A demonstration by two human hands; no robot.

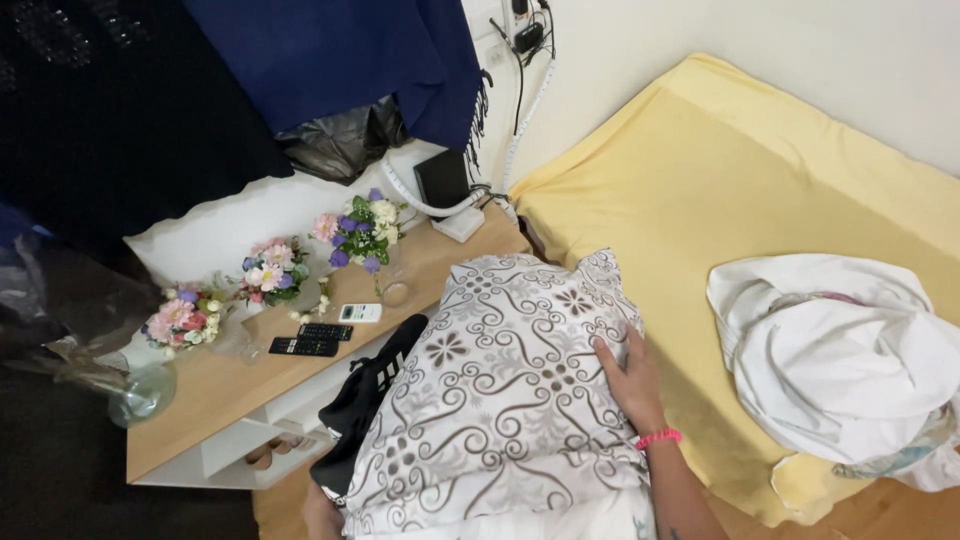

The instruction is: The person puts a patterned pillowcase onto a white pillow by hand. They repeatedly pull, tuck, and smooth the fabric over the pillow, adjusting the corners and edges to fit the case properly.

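A pillow (500, 380) in a white case with a dark scroll pattern is held upright in front of me, near the corner of a mattress with a yellow sheet (700, 190). My right hand (632, 378), with a pink wristband, lies flat on the pillow's right side. My left hand (318, 516) is mostly hidden at the pillow's lower left edge, gripping it from below. A crumpled white cloth (840, 360) lies on the sheet to the right.
A low wooden shelf (230, 390) on the left carries three flower bunches (275, 270), two black remotes (305, 346), a white remote (360, 313) and a glass vase (140, 395). A dark garment (365, 400) hangs off its edge. Cables and a power strip (525, 30) hang on the wall.
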